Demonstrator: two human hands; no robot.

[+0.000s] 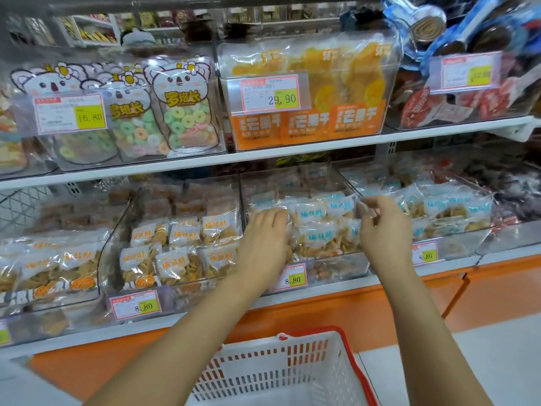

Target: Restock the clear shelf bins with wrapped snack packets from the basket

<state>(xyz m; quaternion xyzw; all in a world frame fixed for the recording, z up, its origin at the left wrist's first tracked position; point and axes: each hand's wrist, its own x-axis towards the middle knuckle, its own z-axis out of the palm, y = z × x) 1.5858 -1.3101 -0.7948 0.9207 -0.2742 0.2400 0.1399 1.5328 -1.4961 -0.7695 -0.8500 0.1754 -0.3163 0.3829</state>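
A clear shelf bin (328, 266) in the middle of the lower shelf holds several wrapped snack packets with blue labels (314, 213). My left hand (265, 240) reaches over the bin's front wall, fingers curled down onto the packets at its left side. My right hand (380, 222) is at the bin's right side, fingertips pinching the clear edge of a blue-labelled packet (355, 208). Below my arms stands a white basket with a red rim (348, 350); the part of its inside that shows holds no packets.
A bin of orange-labelled packets (181, 253) sits to the left and another blue-labelled bin (445, 212) to the right. The upper shelf carries bins of ring candy (164, 112) and dried mango (310, 92). Yellow price tags hang on the bin fronts. An orange counter base (483, 291) runs below.
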